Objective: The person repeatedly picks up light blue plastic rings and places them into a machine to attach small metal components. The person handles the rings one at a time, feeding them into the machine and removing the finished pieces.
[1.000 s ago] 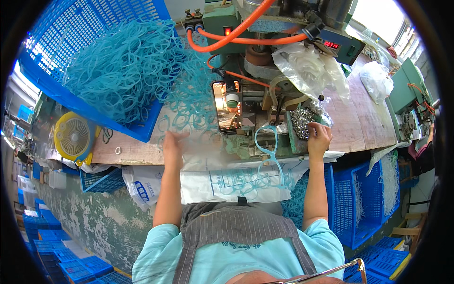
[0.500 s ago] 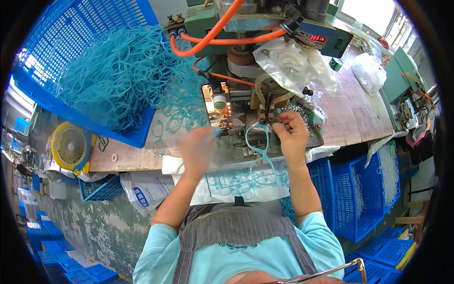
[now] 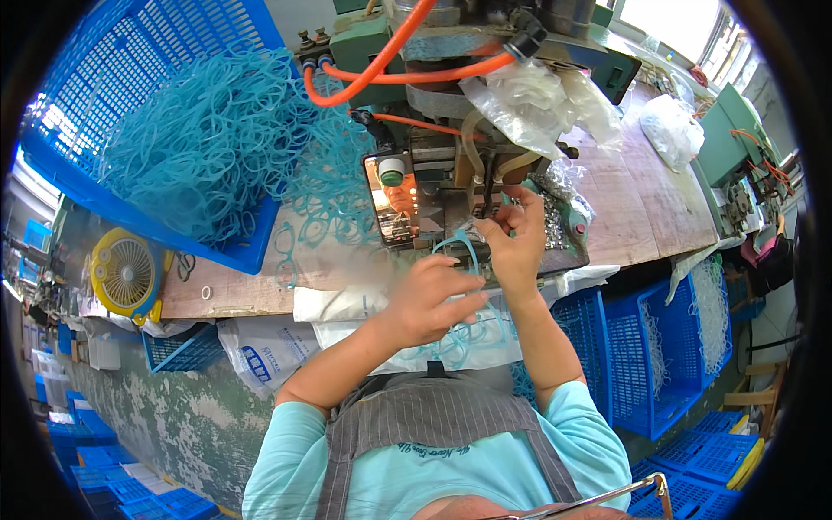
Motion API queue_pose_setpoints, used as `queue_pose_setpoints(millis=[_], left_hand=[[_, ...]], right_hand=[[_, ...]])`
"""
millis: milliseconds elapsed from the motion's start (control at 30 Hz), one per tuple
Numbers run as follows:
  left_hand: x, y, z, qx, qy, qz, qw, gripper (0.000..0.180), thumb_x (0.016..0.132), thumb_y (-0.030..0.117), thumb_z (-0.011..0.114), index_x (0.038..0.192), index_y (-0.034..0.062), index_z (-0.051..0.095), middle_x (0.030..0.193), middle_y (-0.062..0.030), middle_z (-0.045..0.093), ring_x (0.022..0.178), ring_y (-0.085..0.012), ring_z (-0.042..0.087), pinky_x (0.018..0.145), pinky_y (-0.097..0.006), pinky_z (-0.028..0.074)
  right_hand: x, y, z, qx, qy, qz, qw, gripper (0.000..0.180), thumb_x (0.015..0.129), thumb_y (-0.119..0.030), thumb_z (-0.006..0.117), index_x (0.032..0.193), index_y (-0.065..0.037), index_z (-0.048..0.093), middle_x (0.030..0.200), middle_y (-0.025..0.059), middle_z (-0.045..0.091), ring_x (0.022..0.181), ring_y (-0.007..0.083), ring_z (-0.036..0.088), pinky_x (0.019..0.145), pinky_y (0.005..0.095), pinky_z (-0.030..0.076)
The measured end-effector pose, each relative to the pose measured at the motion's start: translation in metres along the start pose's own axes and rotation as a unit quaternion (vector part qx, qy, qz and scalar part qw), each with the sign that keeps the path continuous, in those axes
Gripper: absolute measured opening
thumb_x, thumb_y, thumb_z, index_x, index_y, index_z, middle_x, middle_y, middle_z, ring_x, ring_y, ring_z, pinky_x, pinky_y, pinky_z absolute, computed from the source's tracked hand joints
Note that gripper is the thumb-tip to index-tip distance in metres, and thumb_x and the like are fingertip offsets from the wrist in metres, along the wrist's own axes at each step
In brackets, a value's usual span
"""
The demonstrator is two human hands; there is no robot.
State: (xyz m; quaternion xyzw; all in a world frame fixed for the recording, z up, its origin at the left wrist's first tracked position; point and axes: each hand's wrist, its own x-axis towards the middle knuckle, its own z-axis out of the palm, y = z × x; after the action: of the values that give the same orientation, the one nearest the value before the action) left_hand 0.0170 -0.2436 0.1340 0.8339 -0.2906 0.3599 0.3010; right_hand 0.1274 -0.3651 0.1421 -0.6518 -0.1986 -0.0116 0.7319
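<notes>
1. Worktop (image 3: 641,208): bare wooden boards in a workshop, with a green machine (image 3: 451,173) at the middle of the back edge and orange hoses (image 3: 390,69) looped over it.
2. Blue basket (image 3: 113,113): tilted at the left back corner, spilling a heap of teal frames (image 3: 217,139) toward the machine.
3. Phone (image 3: 394,199): upright against the machine's front, screen lit.
4. Yellow fan (image 3: 126,273): at the worktop's left front edge.
5. Clear plastic bags (image 3: 537,104): on the machine's right side.
6. Teal frame (image 3: 464,251): at the front edge, just before the machine, between both hands.
7. Left hand (image 3: 429,299): fingers curled, gripping the teal frame's lower part.
8. Right hand (image 3: 511,243): pinching the frame's upper part at the machine.
9. Blue crates (image 3: 667,347): below the right front edge.
</notes>
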Motion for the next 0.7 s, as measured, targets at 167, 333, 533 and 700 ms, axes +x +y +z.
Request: queue_pose_setpoints(millis=[167,333,533,700], left_hand=[[0.005,-0.011,0.009,-0.039,-0.026,-0.002,0.999,0.033,0.076,0.015,0.074,0.106,0.0075,0.062,0.106,-0.0087,0.065,0.097,-0.0275,0.061,0.094,-0.047,0.045],[0.0,-0.017,0.012,-0.045,-0.002,0.007,0.999,0.029,0.077,0.013,0.073,0.103,0.0064,0.063,0.105,-0.0085,0.065,0.096,-0.027,0.062,0.092,-0.047,0.047],[0.002,-0.016,0.013,-0.055,0.015,0.013,0.998,0.03,0.076,0.01,0.072,0.104,0.0062,0.064,0.106,-0.0088,0.066,0.097,-0.0252,0.063,0.092,-0.048,0.046],[0.0,-0.012,0.007,0.054,-0.003,0.029,0.998,0.025,0.081,0.017,0.069,0.103,0.0066,0.064,0.106,-0.0088,0.065,0.096,-0.0256,0.062,0.089,-0.045,0.048]], right_hand=[[0.016,0.035,-0.037,-0.214,0.033,-0.147,0.965,0.046,0.072,-0.006,0.076,0.114,-0.005,0.057,0.087,0.0063,0.068,0.08,0.0188,0.062,0.078,0.0331,0.047],[0.053,0.094,-0.113,-0.393,0.153,0.006,0.907,0.02,0.079,-0.006,0.069,0.099,-0.006,0.066,0.093,0.0114,0.07,0.088,0.027,0.067,0.078,0.037,0.051],[0.039,0.124,-0.131,-0.58,0.033,-0.186,0.793,0.021,0.075,-0.019,0.074,0.094,-0.012,0.069,0.1,0.004,0.068,0.098,0.0256,0.061,0.086,0.0389,0.044],[0.042,0.122,-0.128,-0.497,0.046,-0.202,0.842,0.011,0.074,-0.018,0.075,0.083,-0.013,0.07,0.095,0.0022,0.068,0.092,0.0239,0.06,0.082,0.0374,0.044]])
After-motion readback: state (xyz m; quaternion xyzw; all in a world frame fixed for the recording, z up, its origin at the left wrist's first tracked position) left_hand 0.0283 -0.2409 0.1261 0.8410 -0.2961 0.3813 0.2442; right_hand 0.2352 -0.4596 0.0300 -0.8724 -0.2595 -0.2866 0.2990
